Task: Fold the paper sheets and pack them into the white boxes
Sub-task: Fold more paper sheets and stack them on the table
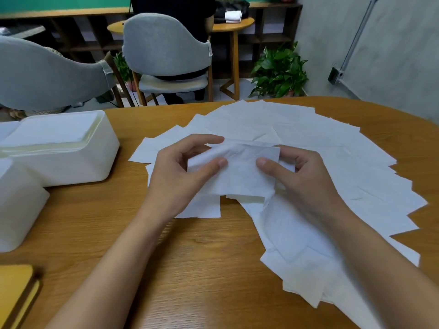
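- A wooden table (202, 257) fills the foreground.
- Behind it stand a grey upholstered chair (164, 43) and a second grey chair (42, 77) to its left.
- A round side table (234, 26) sits farther back.
- A leafy potted plant (280, 70) stands by the grey wall (399, 55), which carries a metal conduit (358, 36).
- Low wooden shelving (78, 27) runs under a green wall (59, 2).

Soft, even indoor light, faint shadows on the table (202, 257) (mild blur throughout), wide-angle curving at the edges.

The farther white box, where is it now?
Head view: the box stands on the table, far left, beside the fanned sheets, behind a second box.
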The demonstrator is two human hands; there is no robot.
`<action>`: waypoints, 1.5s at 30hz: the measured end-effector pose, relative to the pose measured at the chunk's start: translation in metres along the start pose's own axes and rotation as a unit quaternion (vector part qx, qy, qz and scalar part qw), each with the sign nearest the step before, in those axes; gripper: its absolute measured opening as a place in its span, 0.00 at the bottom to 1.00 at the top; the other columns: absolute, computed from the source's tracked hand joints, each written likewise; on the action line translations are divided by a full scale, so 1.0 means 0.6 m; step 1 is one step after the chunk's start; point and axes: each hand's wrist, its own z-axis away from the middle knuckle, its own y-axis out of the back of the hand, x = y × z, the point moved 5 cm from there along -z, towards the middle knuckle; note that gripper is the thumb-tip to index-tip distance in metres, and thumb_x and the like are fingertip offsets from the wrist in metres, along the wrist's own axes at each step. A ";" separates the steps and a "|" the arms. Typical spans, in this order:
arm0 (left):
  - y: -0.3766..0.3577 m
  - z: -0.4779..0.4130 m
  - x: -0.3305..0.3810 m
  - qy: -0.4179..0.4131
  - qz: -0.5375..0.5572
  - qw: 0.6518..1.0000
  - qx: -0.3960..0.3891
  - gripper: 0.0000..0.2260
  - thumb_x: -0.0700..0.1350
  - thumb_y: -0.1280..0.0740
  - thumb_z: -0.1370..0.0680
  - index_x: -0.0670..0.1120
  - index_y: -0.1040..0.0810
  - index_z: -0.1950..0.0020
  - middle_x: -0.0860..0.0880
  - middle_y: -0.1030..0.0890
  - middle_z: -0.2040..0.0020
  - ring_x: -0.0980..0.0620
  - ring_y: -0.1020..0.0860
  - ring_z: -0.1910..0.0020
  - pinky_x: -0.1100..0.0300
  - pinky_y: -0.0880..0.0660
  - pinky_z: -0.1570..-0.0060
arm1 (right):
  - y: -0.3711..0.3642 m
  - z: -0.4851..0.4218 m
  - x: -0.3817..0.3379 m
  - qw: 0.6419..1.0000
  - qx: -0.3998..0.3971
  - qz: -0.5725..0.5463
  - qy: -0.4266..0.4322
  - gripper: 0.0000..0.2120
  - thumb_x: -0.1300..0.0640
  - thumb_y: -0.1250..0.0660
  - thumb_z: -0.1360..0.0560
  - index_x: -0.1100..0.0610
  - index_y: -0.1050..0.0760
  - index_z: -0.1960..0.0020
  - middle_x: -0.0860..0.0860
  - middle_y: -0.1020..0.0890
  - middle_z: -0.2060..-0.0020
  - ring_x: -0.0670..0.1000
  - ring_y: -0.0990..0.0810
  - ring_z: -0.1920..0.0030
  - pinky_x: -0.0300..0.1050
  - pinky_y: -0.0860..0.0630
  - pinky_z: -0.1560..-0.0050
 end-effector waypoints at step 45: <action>-0.007 0.020 -0.039 0.228 0.268 0.933 0.078 0.02 0.46 0.30 0.17 0.52 0.19 0.49 0.40 0.16 0.41 0.40 0.16 0.43 0.39 0.21 0.42 | -0.067 -0.022 0.000 0.995 -0.088 0.046 -0.013 0.14 0.63 0.30 0.19 0.49 0.15 0.38 0.41 0.15 0.38 0.43 0.19 0.36 0.39 0.24 0.36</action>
